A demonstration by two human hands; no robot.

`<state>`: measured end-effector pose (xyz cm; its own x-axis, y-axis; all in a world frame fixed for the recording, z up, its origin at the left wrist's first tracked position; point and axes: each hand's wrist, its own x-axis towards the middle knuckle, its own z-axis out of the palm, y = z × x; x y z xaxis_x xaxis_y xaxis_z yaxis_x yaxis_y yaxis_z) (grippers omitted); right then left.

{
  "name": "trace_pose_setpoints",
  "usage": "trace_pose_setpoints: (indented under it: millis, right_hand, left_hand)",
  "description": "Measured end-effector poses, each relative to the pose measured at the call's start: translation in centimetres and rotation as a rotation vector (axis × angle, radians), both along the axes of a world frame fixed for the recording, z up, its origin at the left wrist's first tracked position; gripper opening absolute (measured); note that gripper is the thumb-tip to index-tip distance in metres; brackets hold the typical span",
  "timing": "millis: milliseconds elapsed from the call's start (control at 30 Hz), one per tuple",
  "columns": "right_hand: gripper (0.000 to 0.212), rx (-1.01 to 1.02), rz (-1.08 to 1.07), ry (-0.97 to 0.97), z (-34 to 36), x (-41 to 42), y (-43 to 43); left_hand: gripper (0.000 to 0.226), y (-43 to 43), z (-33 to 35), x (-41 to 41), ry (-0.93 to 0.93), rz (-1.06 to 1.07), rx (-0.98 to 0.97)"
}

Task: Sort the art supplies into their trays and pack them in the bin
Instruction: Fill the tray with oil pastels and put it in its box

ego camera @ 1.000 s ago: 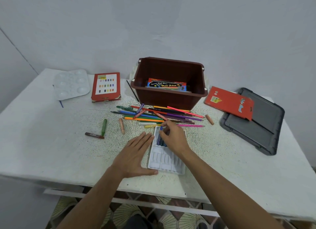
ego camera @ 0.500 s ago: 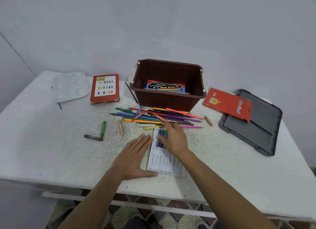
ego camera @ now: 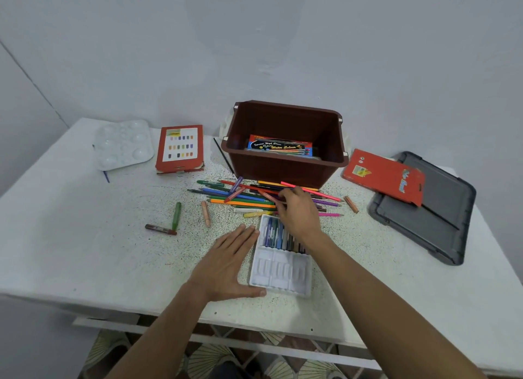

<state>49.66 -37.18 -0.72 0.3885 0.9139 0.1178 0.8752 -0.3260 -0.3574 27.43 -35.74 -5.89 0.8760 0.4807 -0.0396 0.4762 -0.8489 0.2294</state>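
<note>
The right hand (ego camera: 297,211) is seen with fingers curled down onto the pile (ego camera: 243,199), whose pieces lie crosswise, left to right, under and just beyond its fingertips; whether one is pinched cannot be told. The tray (ego camera: 280,274), part-filled at its far end, is found just behind that hand, beneath the wrist, with slots running away from the person, so a quarter turn is judged necessary for any piece lifted. It is steadied by the left hand (ego camera: 229,262), laid flat and open against its left edge, while room beyond the pile is closed off by the bin (ego camera: 283,166).
</note>
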Motion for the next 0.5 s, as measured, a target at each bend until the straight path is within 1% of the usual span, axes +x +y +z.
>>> trace_pose_setpoints:
  millis: [133, 267, 500]
  right_hand:
    - [0.027, -0.048, 0.120, -0.051, 0.3, 0.0, 1.6]
    - [0.024, -0.086, 0.165, -0.102, 0.2, -0.4, 2.8]
    - [0.022, -0.107, 0.168, -0.036, 0.1, -0.5, 3.6]
  left_hand:
    - [0.121, 0.1, -0.1, -0.1, -0.004, -0.001, 0.002]
    - [0.120, 0.1, 0.0, 0.0, 0.003, -0.001, -0.008]
    - [0.120, 0.1, 0.1, 0.0, 0.021, -0.005, 0.000]
